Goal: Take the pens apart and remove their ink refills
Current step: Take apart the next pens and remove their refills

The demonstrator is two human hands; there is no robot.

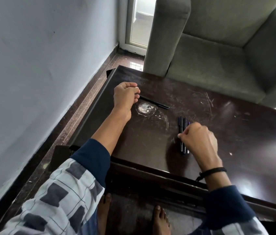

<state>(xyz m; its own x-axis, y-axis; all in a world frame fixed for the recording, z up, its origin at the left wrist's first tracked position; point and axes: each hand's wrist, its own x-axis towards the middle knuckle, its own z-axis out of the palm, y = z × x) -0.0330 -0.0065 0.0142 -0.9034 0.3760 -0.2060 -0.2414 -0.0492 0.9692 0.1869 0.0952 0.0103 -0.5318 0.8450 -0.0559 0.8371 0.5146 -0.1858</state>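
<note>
While I watch through the head camera, my left hand (125, 96) sits at about ten o'clock on the table (235, 133), its fingers curled and its fingertips pinching the end of a single pen (156, 103). That black pen lies flat on the wood, its free end pointing away from the hand toward four o'clock.

My right hand (199, 139) is near the middle of the table top, at four o'clock from the left one and well apart from it. Its fingers are curled, with thumb and forefinger closed on a row of pens (183, 123). These dark pens lie side by side, touching, running from twelve to six o'clock, with both ends sticking out past the hand. I cannot tell which pen of the row the fingers actually grip. A black wristband (214, 170) circles that wrist.

Just beside the single pen, at its six o'clock, a white ring mark (145, 107) stains the scratched dark wood. A grey-green armchair (218, 56) stands beyond the table's far edge at one o'clock, and a pale wall (40, 65) runs along nine o'clock.
</note>
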